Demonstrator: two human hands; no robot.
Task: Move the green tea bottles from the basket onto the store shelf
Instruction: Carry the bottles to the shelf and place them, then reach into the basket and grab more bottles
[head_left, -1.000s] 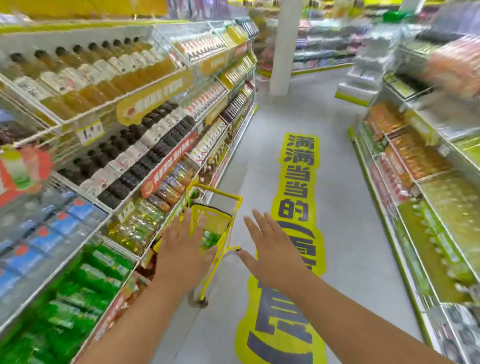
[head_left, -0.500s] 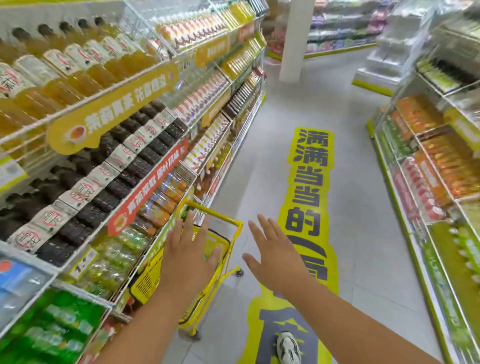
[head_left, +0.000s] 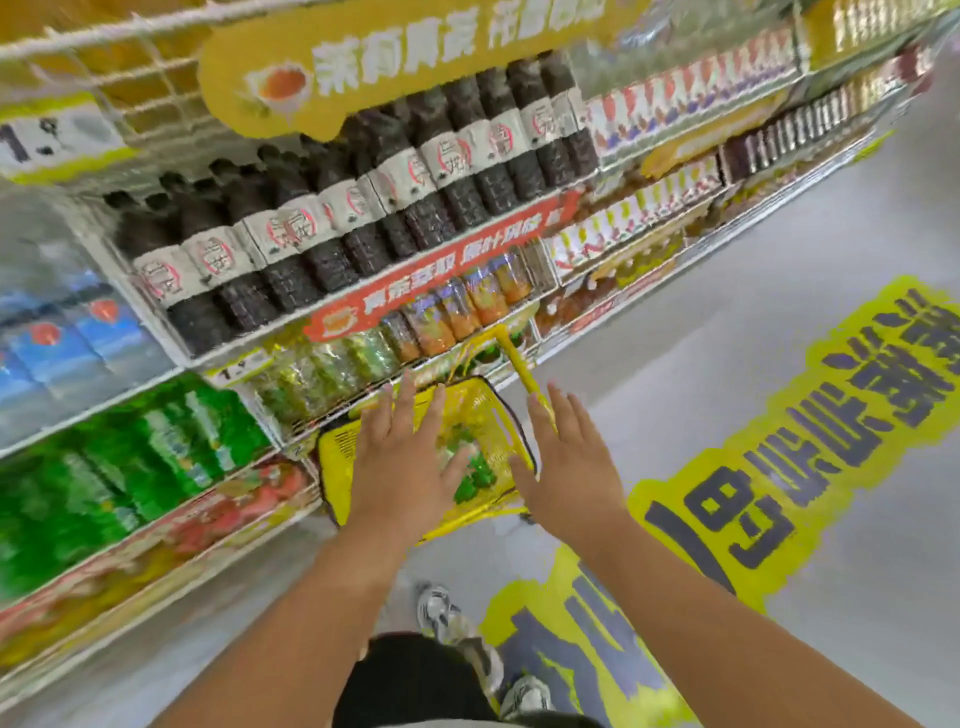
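Both hands flat, fingers spread, holding nothing — left hand (head_left: 402, 467) over yellow basket (head_left: 337, 457), right hand (head_left: 566, 467) at 3 o'clock. Reach down, grab one green tea bottle (head_left: 475, 475) round middle — lift straight.

Both bare arms stretch out forward and down, palms facing down. The left hand (head_left: 405, 467) has its fingers (head_left: 407, 400) straight and spread, holding nothing. The right hand (head_left: 571, 467) sits just beside it, equally flat and spread.

I am in a shop aisle: tiered white wire shelves (head_left: 156, 104) of bottled drinks, yellow printed floor sticker (head_left: 779, 467) beyond my hands.
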